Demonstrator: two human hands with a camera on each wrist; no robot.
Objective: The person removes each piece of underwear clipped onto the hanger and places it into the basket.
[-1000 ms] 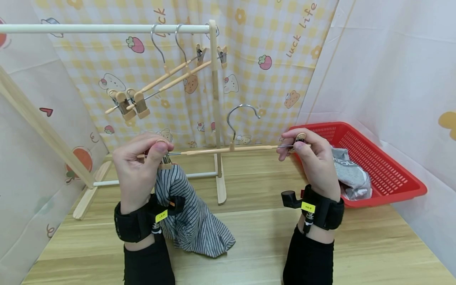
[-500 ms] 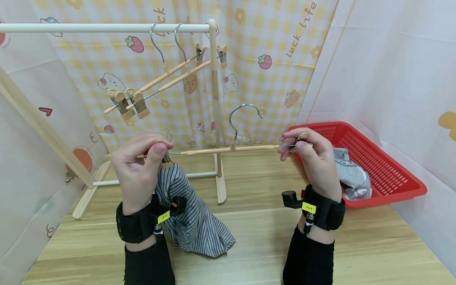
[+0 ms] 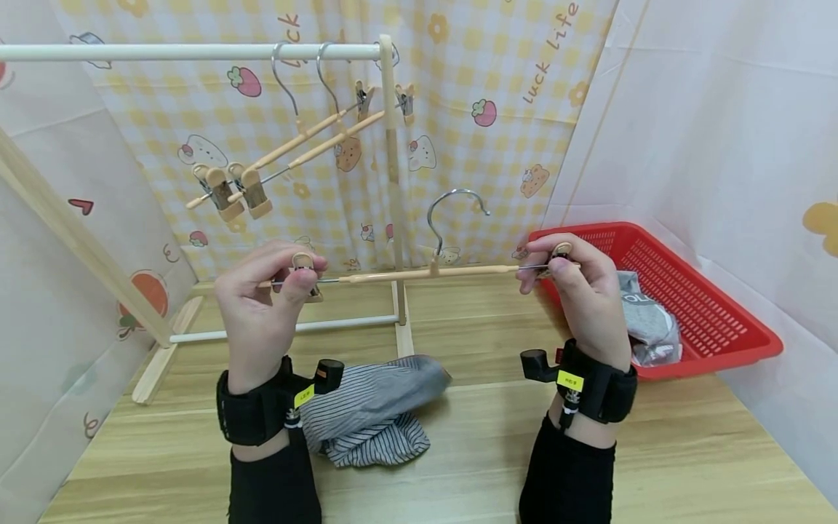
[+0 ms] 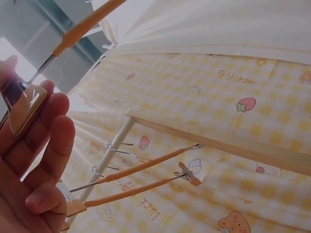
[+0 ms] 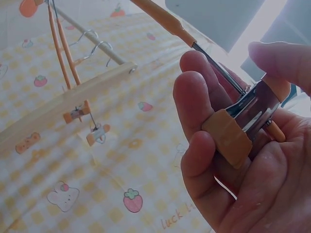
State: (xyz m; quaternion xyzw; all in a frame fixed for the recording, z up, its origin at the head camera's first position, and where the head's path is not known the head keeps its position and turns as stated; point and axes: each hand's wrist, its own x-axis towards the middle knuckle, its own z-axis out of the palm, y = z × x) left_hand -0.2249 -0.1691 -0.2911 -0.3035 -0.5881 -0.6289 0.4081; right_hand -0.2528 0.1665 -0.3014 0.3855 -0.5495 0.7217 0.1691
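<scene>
I'm in a small staged laundry corner, screened off like a recording booth. At twelve o'clock hangs a yellow checked curtain printed with strawberries; plain white sheets close off three o'clock. A wooden drying rack stands on the pale wood tabletop, and a red laundry basket sits at two o'clock.

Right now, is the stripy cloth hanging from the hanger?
No, the stripy cloth lies crumpled on the table, below the hanger.
</scene>
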